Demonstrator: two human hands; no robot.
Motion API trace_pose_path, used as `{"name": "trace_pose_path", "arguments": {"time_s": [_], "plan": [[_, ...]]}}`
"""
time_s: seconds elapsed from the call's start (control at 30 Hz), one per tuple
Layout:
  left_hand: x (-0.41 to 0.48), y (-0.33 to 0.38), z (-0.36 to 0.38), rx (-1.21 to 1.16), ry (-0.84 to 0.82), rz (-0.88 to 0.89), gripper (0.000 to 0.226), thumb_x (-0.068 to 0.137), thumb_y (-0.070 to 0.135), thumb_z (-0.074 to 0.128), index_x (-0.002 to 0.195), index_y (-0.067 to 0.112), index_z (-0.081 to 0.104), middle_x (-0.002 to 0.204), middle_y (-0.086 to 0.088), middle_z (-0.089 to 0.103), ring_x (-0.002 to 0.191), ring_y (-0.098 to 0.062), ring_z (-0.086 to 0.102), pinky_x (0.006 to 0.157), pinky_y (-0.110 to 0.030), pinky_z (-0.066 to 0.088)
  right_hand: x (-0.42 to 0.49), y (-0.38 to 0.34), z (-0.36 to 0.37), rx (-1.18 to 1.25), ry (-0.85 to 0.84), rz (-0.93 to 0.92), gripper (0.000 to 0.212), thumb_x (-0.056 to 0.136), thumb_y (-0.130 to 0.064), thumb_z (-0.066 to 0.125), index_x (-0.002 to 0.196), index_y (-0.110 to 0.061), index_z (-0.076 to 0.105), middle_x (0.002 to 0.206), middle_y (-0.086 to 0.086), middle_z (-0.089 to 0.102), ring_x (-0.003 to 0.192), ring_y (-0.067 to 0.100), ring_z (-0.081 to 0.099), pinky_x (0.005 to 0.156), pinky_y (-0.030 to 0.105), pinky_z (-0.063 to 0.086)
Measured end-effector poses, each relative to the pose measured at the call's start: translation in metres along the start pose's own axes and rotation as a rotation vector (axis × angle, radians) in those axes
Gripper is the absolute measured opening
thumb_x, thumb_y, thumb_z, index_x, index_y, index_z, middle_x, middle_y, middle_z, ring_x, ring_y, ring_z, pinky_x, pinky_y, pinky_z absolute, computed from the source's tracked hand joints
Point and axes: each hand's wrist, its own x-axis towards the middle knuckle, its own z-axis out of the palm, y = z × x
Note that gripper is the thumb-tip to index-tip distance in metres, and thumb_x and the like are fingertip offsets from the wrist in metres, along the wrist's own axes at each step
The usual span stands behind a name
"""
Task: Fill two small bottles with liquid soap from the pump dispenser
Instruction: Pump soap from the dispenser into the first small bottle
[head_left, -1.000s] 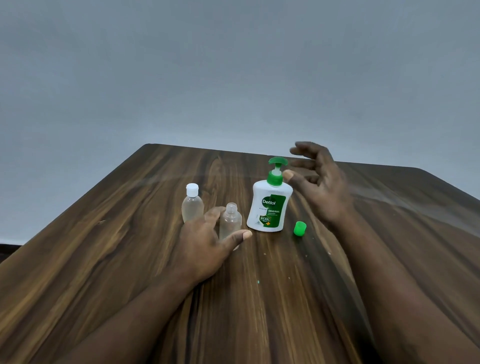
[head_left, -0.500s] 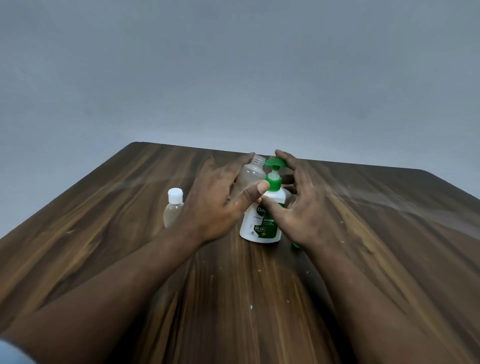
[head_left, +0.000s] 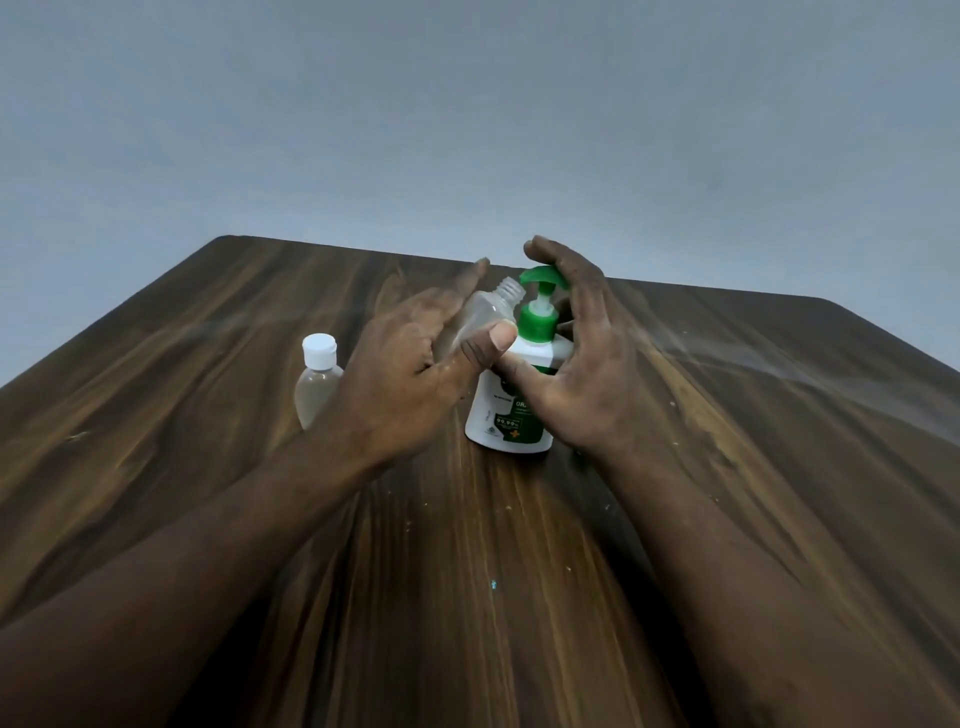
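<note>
Two hands close on the pump dispenser, upright on the bench. Left hand grips the uncapped small bottle, tilted, with its mouth just beside the green spout, likely to catch soap. Right hand wraps the dispenser, thumb across the label, fingers arched over the pump top, probably to steady and press. Capped bottle stands apart at left, its base hidden by the left wrist. Soap level in either bottle: cannot tell.

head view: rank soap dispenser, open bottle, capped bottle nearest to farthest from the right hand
1. soap dispenser, gripped by the right hand
2. open bottle, just left of the dispenser
3. capped bottle, far left
</note>
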Motion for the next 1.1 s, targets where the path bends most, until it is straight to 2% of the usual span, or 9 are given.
{"name": "trace_pose_path", "arguments": {"time_s": [0.1, 0.2, 0.27, 0.37, 0.47, 0.67, 0.8, 0.93, 1.1], "plan": [[0.0, 0.003, -0.001, -0.008, 0.004, 0.007, 0.075, 0.097, 0.064, 0.045, 0.157, 0.02, 0.045, 0.131, 0.022, 0.054, 0.109, 0.034, 0.045, 0.119, -0.062, 0.034, 0.0, 0.001, 0.001, -0.005, 0.006, 0.01, 0.084, 0.082, -0.038, 0.084, 0.153, -0.018, 0.044, 0.145, -0.01, 0.052, 0.117, 0.007, 0.061, 0.093, 0.033, 0.058], [-0.001, 0.006, 0.0, -0.036, -0.016, -0.021, 0.075, 0.096, 0.069, 0.044, 0.158, 0.026, 0.044, 0.106, 0.015, 0.071, 0.082, 0.007, 0.066, 0.104, -0.067, 0.048, -0.001, 0.0, 0.002, -0.026, 0.021, -0.006, 0.082, 0.081, -0.035, 0.086, 0.151, -0.014, 0.046, 0.142, -0.008, 0.053, 0.112, 0.01, 0.063, 0.09, 0.034, 0.059], [-0.003, 0.006, 0.002, -0.06, -0.021, -0.052, 0.076, 0.095, 0.07, 0.046, 0.158, 0.027, 0.043, 0.099, 0.005, 0.075, 0.083, -0.012, 0.072, 0.099, -0.065, 0.052, -0.001, 0.001, 0.003, -0.05, 0.038, -0.02, 0.082, 0.08, -0.034, 0.086, 0.149, -0.013, 0.048, 0.141, -0.008, 0.055, 0.111, 0.011, 0.064, 0.09, 0.035, 0.058], [-0.004, 0.005, 0.004, -0.153, -0.029, -0.084, 0.073, 0.097, 0.066, 0.052, 0.157, 0.025, 0.045, 0.08, 0.009, 0.073, 0.068, 0.001, 0.069, 0.09, -0.05, 0.057, -0.001, 0.002, 0.004, -0.058, 0.061, -0.026, 0.081, 0.08, -0.038, 0.084, 0.148, -0.012, 0.049, 0.138, -0.011, 0.054, 0.111, 0.013, 0.064, 0.09, 0.035, 0.058], [-0.004, 0.004, 0.005, -0.225, -0.037, -0.114, 0.065, 0.099, 0.058, 0.056, 0.154, 0.024, 0.048, 0.089, 0.008, 0.069, 0.063, 0.002, 0.066, 0.077, -0.028, 0.052, -0.002, 0.002, 0.007, -0.075, 0.095, -0.023, 0.079, 0.08, -0.038, 0.085, 0.146, -0.011, 0.051, 0.135, -0.005, 0.058, 0.109, 0.015, 0.065, 0.086, 0.037, 0.059], [-0.004, -0.012, 0.008, -0.365, -0.028, -0.139, 0.046, 0.092, 0.06, 0.064, 0.134, 0.047, 0.054, 0.119, 0.005, 0.068, 0.113, -0.033, 0.065, 0.083, -0.058, 0.055, -0.004, 0.004, 0.011, -0.084, 0.123, -0.002, 0.082, 0.078, -0.038, 0.086, 0.145, -0.007, 0.05, 0.136, 0.0, 0.06, 0.109, 0.013, 0.063, 0.088, 0.036, 0.057], [-0.003, -0.01, 0.005, -0.435, 0.014, -0.13, 0.041, 0.092, 0.049, 0.067, 0.126, 0.028, 0.059, 0.109, -0.006, 0.069, 0.088, -0.024, 0.072, 0.064, -0.037, 0.054, -0.006, 0.005, 0.015, -0.111, 0.161, -0.003, 0.079, 0.077, -0.036, 0.088, 0.141, -0.007, 0.052, 0.13, -0.004, 0.058, 0.105, 0.004, 0.059, 0.088, 0.029, 0.055], [-0.004, -0.004, 0.004, -0.549, 0.004, -0.161, 0.048, 0.091, 0.048, 0.065, 0.126, 0.016, 0.06, 0.083, -0.002, 0.071, 0.067, -0.018, 0.067, 0.052, -0.031, 0.051, -0.006, 0.006, 0.02, -0.122, 0.177, -0.017, 0.073, 0.078, -0.032, 0.089, 0.137, -0.008, 0.053, 0.125, -0.008, 0.054, 0.109, 0.017, 0.064, 0.089, 0.04, 0.057], [-0.002, -0.004, 0.004, -0.658, -0.051, -0.208, 0.046, 0.092, 0.049, 0.063, 0.124, 0.015, 0.062, 0.069, -0.01, 0.069, 0.056, -0.035, 0.054, 0.047, -0.032, 0.048, -0.006, 0.005, 0.02, -0.151, 0.19, -0.036, 0.069, 0.077, -0.029, 0.087, 0.133, -0.005, 0.054, 0.122, -0.002, 0.058, 0.105, 0.018, 0.064, 0.087, 0.035, 0.056]]}}
